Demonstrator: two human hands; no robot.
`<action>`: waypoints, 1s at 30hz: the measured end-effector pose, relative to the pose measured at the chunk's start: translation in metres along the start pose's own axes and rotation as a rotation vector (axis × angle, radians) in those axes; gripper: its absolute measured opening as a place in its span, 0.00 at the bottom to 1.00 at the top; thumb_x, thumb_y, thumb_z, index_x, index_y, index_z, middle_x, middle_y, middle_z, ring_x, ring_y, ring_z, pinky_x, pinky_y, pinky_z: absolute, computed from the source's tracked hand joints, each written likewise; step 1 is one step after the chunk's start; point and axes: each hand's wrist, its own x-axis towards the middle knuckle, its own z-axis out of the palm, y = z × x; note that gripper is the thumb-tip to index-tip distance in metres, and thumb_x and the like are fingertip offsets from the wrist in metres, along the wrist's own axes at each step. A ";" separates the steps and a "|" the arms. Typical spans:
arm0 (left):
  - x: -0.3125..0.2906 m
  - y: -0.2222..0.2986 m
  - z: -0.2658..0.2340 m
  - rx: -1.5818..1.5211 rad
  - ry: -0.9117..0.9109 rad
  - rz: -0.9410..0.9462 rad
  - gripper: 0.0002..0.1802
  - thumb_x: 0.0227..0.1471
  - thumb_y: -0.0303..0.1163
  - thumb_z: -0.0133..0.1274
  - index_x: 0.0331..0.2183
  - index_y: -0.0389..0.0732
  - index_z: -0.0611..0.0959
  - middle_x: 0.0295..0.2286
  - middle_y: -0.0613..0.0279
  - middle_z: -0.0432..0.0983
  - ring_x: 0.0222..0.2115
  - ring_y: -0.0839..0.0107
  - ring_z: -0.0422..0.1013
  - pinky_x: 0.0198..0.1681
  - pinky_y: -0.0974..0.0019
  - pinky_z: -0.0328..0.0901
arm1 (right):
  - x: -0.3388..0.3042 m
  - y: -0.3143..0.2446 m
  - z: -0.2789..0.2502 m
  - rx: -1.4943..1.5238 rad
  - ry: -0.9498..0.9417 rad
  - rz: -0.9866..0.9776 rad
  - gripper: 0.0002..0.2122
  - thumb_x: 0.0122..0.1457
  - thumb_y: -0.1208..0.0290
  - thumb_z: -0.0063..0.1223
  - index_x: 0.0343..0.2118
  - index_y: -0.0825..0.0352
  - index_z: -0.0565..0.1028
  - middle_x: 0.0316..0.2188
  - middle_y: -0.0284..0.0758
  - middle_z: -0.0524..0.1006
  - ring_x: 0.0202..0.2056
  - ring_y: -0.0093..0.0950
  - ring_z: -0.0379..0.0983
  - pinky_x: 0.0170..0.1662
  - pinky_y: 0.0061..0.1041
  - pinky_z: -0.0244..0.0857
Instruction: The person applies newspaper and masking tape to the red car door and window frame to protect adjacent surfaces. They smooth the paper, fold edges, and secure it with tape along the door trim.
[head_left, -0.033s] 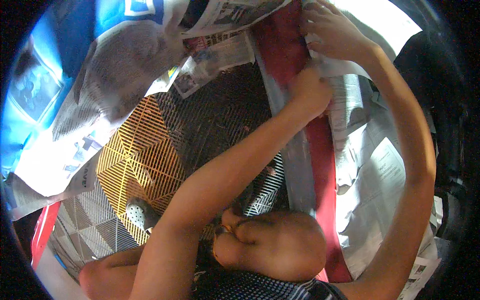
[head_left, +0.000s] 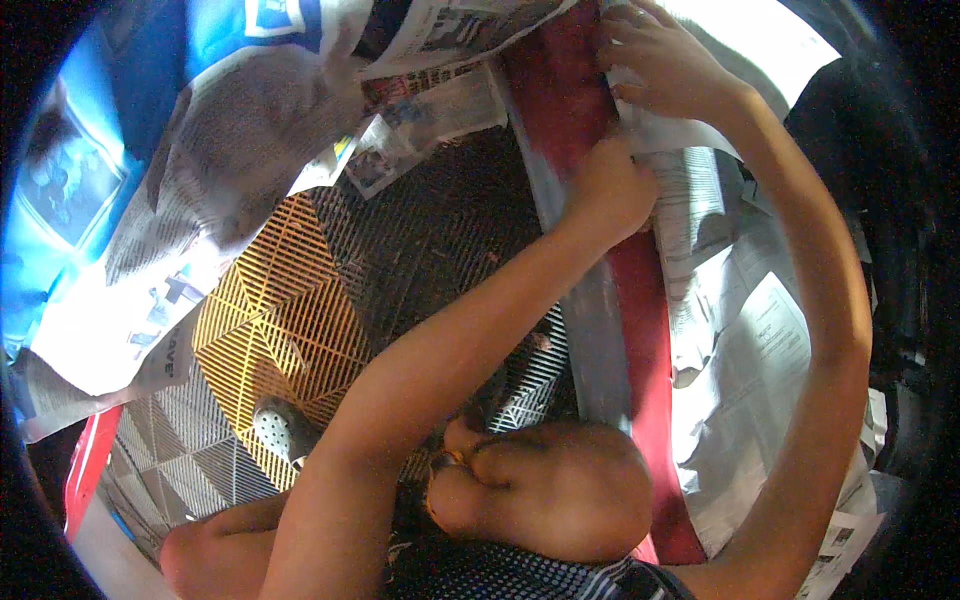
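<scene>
A long red panel (head_left: 642,310) with a grey edge strip (head_left: 594,350) runs away from me on the right. My left hand (head_left: 612,190) is closed in a fist over the panel, by the border of the newspaper sheets. Whatever its fingers hold, if anything, is hidden. Farther up, my right hand (head_left: 668,62) lies with fingers spread on the panel's far end and the paper beside it. Between the two hands a pale strip of paper (head_left: 690,136) bends upward. Newspaper (head_left: 735,330) covers the surface right of the panel.
More newspaper (head_left: 240,150) drapes over a blue surface at the upper left. Yellow, black and grey slatted floor tiles (head_left: 285,300) lie below. On them rests a dark, light-dotted shoe (head_left: 280,428). My bent knee (head_left: 570,490) is close to the grey strip.
My left hand has shifted very slightly to the left. The right hand stays almost where it was.
</scene>
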 end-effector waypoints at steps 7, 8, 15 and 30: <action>-0.025 -0.009 -0.038 0.687 0.320 0.483 0.13 0.50 0.36 0.60 0.40 0.48 0.87 0.33 0.57 0.77 0.41 0.51 0.72 0.44 0.45 0.65 | -0.003 -0.005 -0.003 -0.019 -0.079 0.038 0.24 0.52 0.58 0.61 0.53 0.60 0.75 0.58 0.38 0.71 0.66 0.40 0.56 0.72 0.46 0.38; -0.020 -0.011 -0.040 0.782 0.356 0.622 0.13 0.49 0.38 0.61 0.39 0.49 0.88 0.34 0.59 0.77 0.42 0.54 0.71 0.45 0.47 0.63 | -0.003 -0.005 -0.004 -0.028 -0.089 0.042 0.25 0.52 0.58 0.61 0.53 0.60 0.75 0.58 0.38 0.71 0.66 0.40 0.56 0.72 0.46 0.38; -0.001 -0.020 -0.017 0.764 0.415 0.700 0.10 0.47 0.39 0.61 0.33 0.49 0.89 0.37 0.63 0.75 0.44 0.59 0.66 0.48 0.50 0.56 | 0.004 -0.017 -0.008 -0.052 -0.136 0.058 0.28 0.52 0.55 0.61 0.56 0.60 0.73 0.60 0.38 0.69 0.67 0.39 0.55 0.72 0.46 0.37; -0.043 -0.032 -0.055 0.619 0.278 0.638 0.13 0.49 0.30 0.60 0.40 0.50 0.87 0.41 0.64 0.74 0.50 0.57 0.64 0.52 0.49 0.56 | 0.005 0.000 0.014 -0.010 0.008 0.156 0.27 0.56 0.51 0.56 0.55 0.61 0.74 0.59 0.37 0.71 0.67 0.36 0.55 0.71 0.45 0.39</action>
